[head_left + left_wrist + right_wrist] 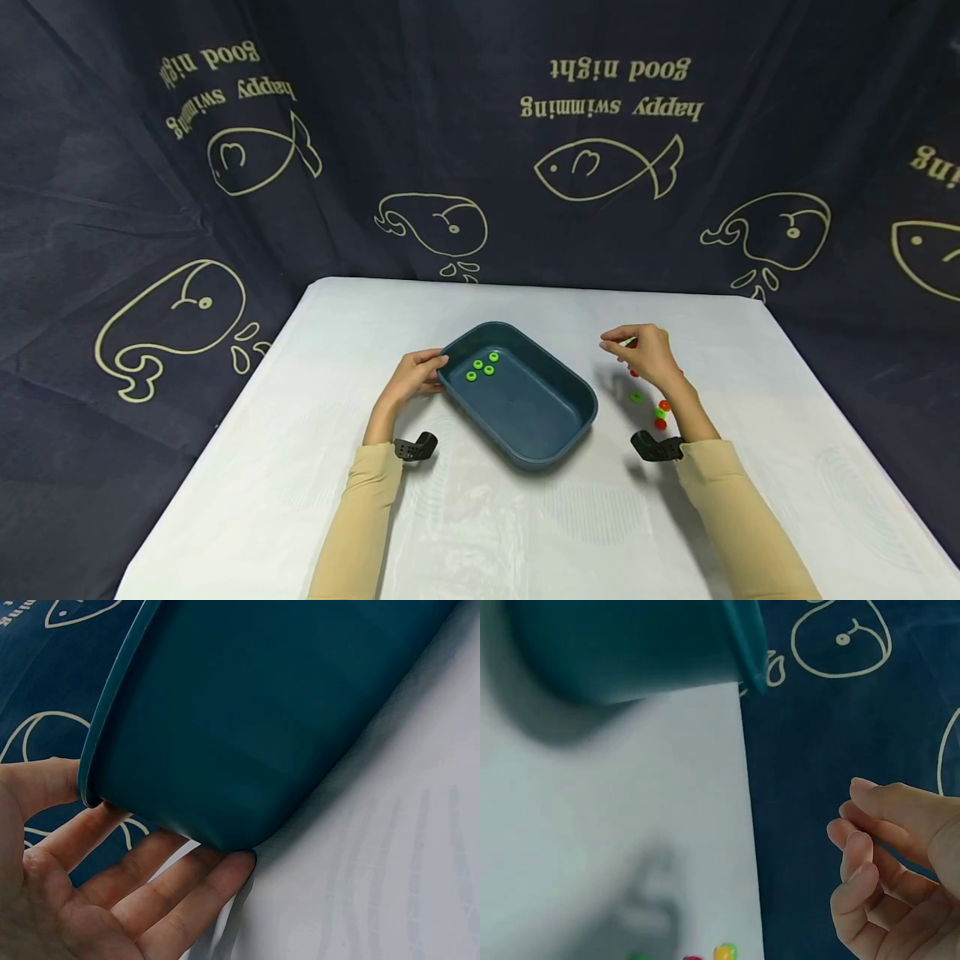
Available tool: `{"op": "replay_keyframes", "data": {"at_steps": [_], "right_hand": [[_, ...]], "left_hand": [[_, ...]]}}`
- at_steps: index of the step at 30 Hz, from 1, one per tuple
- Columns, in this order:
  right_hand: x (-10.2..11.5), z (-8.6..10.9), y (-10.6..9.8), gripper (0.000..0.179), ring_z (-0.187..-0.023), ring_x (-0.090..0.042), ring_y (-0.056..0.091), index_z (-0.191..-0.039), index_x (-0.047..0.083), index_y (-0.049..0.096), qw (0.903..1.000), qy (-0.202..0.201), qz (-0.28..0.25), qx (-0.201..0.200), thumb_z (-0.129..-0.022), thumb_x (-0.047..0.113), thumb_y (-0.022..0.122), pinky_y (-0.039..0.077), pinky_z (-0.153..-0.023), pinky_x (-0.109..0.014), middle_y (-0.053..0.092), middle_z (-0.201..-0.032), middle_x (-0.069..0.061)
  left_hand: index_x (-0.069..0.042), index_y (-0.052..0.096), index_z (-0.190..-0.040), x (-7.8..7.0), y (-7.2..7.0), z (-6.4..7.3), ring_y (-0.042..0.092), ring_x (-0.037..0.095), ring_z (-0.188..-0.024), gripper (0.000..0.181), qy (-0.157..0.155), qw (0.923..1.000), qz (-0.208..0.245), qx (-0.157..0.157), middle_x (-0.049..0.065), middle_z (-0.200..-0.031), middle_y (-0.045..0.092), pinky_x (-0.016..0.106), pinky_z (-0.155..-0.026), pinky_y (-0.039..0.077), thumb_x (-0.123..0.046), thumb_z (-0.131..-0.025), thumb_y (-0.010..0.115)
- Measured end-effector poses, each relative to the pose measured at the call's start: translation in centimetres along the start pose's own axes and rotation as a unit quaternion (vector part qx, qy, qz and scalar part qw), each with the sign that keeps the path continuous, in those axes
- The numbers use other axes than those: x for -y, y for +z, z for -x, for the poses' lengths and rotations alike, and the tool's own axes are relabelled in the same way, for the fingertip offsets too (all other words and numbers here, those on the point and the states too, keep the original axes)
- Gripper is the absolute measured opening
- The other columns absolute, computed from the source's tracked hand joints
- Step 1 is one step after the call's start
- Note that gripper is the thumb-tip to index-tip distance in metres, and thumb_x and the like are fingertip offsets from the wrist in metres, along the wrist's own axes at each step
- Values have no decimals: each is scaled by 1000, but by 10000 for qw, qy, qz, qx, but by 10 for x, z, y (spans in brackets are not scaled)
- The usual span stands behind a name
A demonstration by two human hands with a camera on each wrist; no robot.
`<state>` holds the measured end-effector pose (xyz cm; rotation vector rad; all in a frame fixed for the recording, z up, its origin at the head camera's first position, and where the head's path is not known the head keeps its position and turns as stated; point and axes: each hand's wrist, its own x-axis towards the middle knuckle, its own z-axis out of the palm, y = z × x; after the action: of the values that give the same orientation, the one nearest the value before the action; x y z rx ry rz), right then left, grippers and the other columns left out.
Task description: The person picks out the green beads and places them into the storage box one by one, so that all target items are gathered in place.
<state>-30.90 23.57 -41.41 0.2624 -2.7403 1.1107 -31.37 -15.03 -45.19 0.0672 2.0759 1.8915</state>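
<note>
A dark blue-green plastic basin (525, 417) sits at an angle in the middle of the white table. Several small green rings (489, 370) lie inside it, towards its far left end. My left hand (411, 377) grips that end, thumb at the rim and fingers against the outer wall, as the left wrist view also shows. To the right of the basin, my right hand (651, 354) hovers over the table with fingers loosely bent. In the right wrist view, nothing shows between the thumb and fingertips (861, 877). Red rings (661, 424) and green rings (636, 397) lie scattered below that hand.
Behind the white table (480, 533) hangs a dark blue cloth (420, 75) printed with fish, whales and upside-down lettering. Each wrist wears a black camera mount (416, 447). The right hand partly covers some of the scattered rings.
</note>
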Motion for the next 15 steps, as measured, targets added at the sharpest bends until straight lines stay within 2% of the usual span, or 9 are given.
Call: {"op": "replay_keyframes", "data": {"at_steps": [5,10,15], "right_hand": [[-11,12,0,23,-47,-5,55,-101,-1,72,10000,51,38,8,-86,16,69,47,-42,-20,70,-86,-23],[-26,24,3,20,-57,-9,62,-97,0,74,9996,-9,262,-80,-85,16,70,49,-49,-18,71,-98,-21],[-39,34,4,19,-65,-15,61,-95,1,74,9986,20,506,-140,-84,15,70,47,-54,-18,71,-98,-20]], "left_hand": [[6,37,-141,-3,2,2,61,41,-108,51,58,10000,-65,22,35,-131,48,55,-98,47,-17,-97,50],[3,40,-140,10,-1,-8,65,36,-104,50,61,9999,-90,-124,32,-129,52,49,-95,52,-20,-97,52],[2,42,-139,18,-2,-13,67,33,-101,50,163,9994,-222,-199,31,-127,54,45,-90,55,-23,-97,52]]}}
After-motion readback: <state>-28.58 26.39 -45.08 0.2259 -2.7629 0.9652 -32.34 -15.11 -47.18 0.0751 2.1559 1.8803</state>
